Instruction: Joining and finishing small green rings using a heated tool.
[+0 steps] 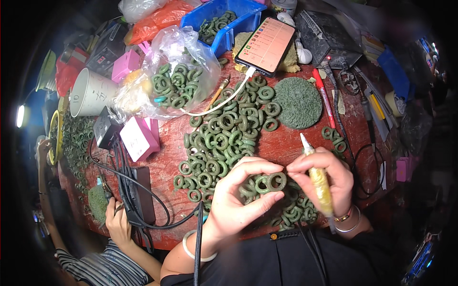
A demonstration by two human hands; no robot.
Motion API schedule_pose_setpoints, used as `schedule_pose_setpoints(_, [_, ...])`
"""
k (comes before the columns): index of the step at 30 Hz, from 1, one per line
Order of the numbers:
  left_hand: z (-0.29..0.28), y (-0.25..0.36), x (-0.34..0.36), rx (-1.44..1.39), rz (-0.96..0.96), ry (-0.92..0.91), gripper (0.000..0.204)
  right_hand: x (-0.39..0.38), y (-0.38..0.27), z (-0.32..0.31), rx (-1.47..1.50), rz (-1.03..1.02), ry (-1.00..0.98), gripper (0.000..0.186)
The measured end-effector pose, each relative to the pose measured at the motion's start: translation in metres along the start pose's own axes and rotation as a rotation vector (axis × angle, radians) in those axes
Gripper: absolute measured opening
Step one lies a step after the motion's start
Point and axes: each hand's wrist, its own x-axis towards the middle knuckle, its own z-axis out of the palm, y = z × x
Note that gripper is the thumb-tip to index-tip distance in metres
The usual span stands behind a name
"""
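Between the thumb and fingers of my left hand [224, 202] are several dark green rings [270, 182], lined up side by side. My right hand [336, 174] is closed around a pen-shaped handpiece [318, 181] wrapped in yellow; its pale pointed tip angles up and away from the rings. The right thumb and index fingertip come close to the held rings; whether they touch cannot be told. Beneath and beyond both hands spreads a loose pile of similar green rings [222, 140] on the red tabletop [167, 178].
Behind the pile lie a clear bag of rings [164, 52], a phone [267, 45] on a white cable, and a blue bin [222, 45]. A round green pad [299, 102] and red pen [324, 97] lie right. Black cables [164, 209] run left, near another person's hand [117, 221].
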Motion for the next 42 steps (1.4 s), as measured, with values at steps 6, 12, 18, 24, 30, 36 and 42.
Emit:
schedule_pose_setpoints(6, [0.003,0.006,-0.006,-0.233,-0.252,0.07,0.041,0.004,0.004,-0.014,0.214,-0.191,-0.1,0.032])
schedule_pose_setpoints(12, [0.001,0.012,-0.003,-0.395,-0.353,0.056,0.04,0.002,0.006,-0.011,0.106,-0.151,-0.036,0.027])
schedule_pose_setpoints(18, [0.003,0.01,-0.004,-0.341,-0.314,0.085,0.04,0.01,0.004,-0.018,-0.512,0.004,0.168,0.024])
schedule_pose_setpoints(24, [-0.002,0.007,-0.006,-0.653,-0.321,0.036,0.031,0.005,0.014,-0.012,-0.603,0.021,-0.217,0.016])
schedule_pose_setpoints(30, [0.0,0.006,-0.003,-0.855,-0.362,0.055,0.011,0.006,0.015,-0.009,-0.375,0.039,-0.147,0.015])
schedule_pose_setpoints(36, [0.004,0.015,-0.003,-0.552,-0.412,0.09,0.016,0.009,0.011,-0.007,-0.183,0.109,0.02,0.018])
schedule_pose_setpoints(42, [0.005,0.008,-0.005,-0.501,-0.385,0.085,0.02,0.008,0.011,-0.009,-0.317,0.13,-0.061,0.022])
